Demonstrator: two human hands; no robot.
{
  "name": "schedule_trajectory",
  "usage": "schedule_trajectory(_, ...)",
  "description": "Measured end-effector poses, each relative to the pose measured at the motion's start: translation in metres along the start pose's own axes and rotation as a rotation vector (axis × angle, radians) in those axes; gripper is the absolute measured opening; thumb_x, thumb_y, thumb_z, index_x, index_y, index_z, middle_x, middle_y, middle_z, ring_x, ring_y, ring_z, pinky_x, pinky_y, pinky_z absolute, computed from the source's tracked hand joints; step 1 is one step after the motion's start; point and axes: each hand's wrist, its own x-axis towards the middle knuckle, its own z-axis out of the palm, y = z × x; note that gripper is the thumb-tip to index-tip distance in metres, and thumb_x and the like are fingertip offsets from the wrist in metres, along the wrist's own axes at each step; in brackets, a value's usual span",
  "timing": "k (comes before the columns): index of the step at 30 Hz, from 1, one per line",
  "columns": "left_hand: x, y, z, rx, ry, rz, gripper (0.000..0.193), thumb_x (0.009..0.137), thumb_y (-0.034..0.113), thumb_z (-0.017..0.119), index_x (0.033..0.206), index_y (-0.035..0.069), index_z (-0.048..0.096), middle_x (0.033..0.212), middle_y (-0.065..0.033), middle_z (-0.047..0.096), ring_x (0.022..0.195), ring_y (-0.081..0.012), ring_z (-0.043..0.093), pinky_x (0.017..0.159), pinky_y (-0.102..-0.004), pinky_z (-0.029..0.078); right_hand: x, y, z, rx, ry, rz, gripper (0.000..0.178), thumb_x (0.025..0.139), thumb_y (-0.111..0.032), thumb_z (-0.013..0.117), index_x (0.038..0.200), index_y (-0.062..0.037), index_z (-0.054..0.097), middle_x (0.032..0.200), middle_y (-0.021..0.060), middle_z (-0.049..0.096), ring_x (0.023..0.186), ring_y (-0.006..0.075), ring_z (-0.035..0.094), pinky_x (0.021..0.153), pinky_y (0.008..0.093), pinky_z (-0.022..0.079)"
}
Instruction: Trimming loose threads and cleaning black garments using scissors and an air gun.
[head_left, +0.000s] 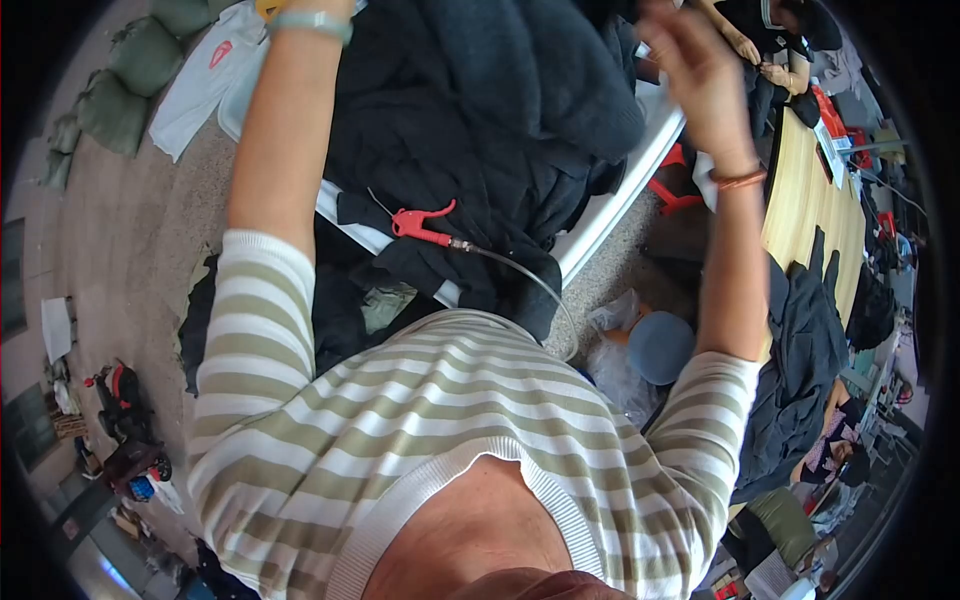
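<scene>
A large heap of black knitted cloth (pixel 450 120) fills the white tub (pixel 622 208) in front of me. Both my arms reach over it. Only the base of my left hand (pixel 322 5) shows beyond a pale wristband, and its fingers lie past the top edge. My right hand (pixel 705 100), smeared by motion, hovers at the heap's right side with bent fingers. Whether it touches the cloth I cannot tell. On the near part of the heap lies a red air blow gun (pixel 425 223) with a thin nozzle and a clear hose (pixel 520 278), touched by neither hand.
Dark garments (pixel 795 350) hang over a pale wooden table (pixel 790 190) at right. Beside my right arm stand a round blue-grey stool top (pixel 661 347) and clear plastic (pixel 620 385). Stuffed green sacks (pixel 115 110) sit far left. Two other people are at the right, one handling something small.
</scene>
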Motion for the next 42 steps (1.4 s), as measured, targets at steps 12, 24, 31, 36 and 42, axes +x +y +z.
schedule_trajectory(12, -0.213, -0.109, -0.24, 1.498, -0.75, -0.038, 0.07, 0.074, 0.006, 0.075, 0.136, 0.003, 0.043, 0.131, -0.0204, 0.053, 0.124, -0.0378, 0.049, 0.105, -0.0457, 0.038, -0.144, 0.098, 0.204, -0.599, -0.199, 0.264, 0.059, 0.078, -0.02, 0.072, 0.131, -0.0054, 0.053, 0.122, 0.0186, 0.055, 0.112, 0.0362, 0.053, 0.097, 0.0436, 0.042)
schedule_trajectory(24, -0.198, -0.118, -0.242, 1.634, -1.376, 0.046, 0.055, 0.082, 0.02, 0.067, 0.133, 0.006, 0.049, 0.141, -0.0214, 0.04, 0.134, -0.0399, 0.036, 0.113, -0.0516, 0.027, -0.114, 0.173, 0.196, -0.531, -0.202, 0.346, 0.018, 0.091, -0.013, 0.051, 0.093, -0.0044, 0.066, 0.086, 0.0244, 0.067, 0.078, 0.0419, 0.066, 0.072, 0.0485, 0.055)
schedule_trajectory(31, -0.182, -0.111, -0.251, 1.493, -1.263, -0.075, 0.027, 0.084, 0.007, 0.062, 0.11, 0.004, 0.068, 0.127, -0.0165, 0.058, 0.122, -0.0355, 0.052, 0.105, -0.0457, 0.04, -0.118, 0.096, 0.111, -0.206, -0.307, 0.33, 0.022, 0.094, -0.014, 0.059, 0.112, -0.0047, 0.067, 0.093, 0.0186, 0.07, 0.086, 0.029, 0.067, 0.083, 0.036, 0.051)
schedule_trajectory(36, -0.171, -0.09, -0.252, 1.543, -1.302, -0.015, 0.018, 0.088, 0.005, 0.058, 0.105, 0.002, 0.065, 0.104, -0.0138, 0.069, 0.103, -0.0314, 0.064, 0.095, -0.0396, 0.047, -0.122, 0.051, 0.045, 0.053, -0.315, 0.455, 0.022, 0.09, -0.011, 0.069, 0.107, 0.0018, 0.067, 0.086, 0.0085, 0.07, 0.077, 0.0079, 0.059, 0.074, 0.0245, 0.049)
schedule_trajectory(42, -0.188, 0.009, -0.216, 1.135, -1.089, -0.545, 0.008, 0.09, 0.006, 0.053, 0.092, 0.0, 0.051, 0.07, -0.0053, 0.047, 0.066, -0.0108, 0.046, 0.062, -0.0296, 0.041, -0.131, -0.003, -0.012, -0.04, -0.56, 0.481, 0.027, 0.08, -0.019, 0.079, 0.084, 0.0055, 0.068, 0.068, 0.0139, 0.064, 0.063, 0.0132, 0.06, 0.06, 0.0306, 0.049)
